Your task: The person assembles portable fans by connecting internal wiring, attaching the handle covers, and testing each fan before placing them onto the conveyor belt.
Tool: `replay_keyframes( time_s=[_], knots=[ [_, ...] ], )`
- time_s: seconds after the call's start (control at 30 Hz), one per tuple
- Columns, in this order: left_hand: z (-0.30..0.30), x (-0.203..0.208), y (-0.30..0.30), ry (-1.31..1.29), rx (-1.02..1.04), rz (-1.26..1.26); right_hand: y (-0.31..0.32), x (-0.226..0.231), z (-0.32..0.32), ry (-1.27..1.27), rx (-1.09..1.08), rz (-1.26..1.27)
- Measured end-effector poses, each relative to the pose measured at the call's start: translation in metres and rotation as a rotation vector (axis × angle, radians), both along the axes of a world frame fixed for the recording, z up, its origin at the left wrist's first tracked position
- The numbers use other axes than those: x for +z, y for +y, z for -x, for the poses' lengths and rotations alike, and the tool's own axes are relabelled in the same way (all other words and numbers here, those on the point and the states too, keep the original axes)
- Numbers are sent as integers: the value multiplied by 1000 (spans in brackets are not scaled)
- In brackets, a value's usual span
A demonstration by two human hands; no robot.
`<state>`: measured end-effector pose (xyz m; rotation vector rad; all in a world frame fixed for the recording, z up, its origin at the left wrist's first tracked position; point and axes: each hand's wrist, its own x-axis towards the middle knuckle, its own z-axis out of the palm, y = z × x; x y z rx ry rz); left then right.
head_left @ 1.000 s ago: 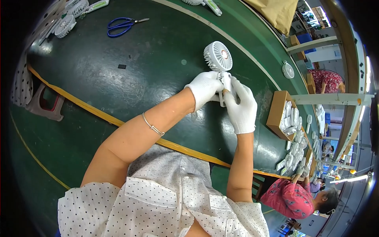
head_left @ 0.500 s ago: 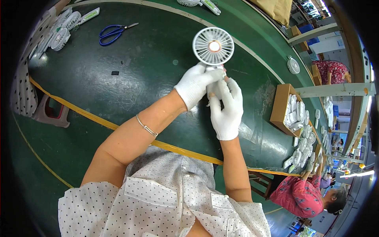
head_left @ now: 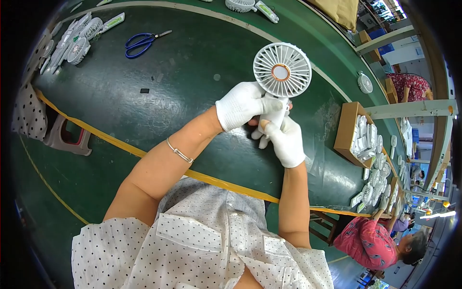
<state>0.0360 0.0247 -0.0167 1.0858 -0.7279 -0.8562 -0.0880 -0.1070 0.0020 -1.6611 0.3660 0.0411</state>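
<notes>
Both hands — fan now raised higher, grille facing up.

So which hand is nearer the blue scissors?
Left. The left hand holds the fan on the side towards the scissors; the right hand grips the handle, farther away.

Long green worktable (yellow-edged), grey stool, bright ceiling light
</notes>
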Motion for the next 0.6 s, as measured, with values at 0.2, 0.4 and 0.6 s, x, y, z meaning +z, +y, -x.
replay_keyframes(
  time_s=[0.2, 0.4, 0.6],
  knots=[
    [10, 9, 0, 203, -13, -13, 7, -1, 3, 63, -102, 36],
    [9, 15, 4, 145, 12, 5, 3, -5, 0, -3, -22, -39],
    [9, 6, -10, 134, 94, 51, 0, -1, -4, -15, -47, -42]
  ],
)
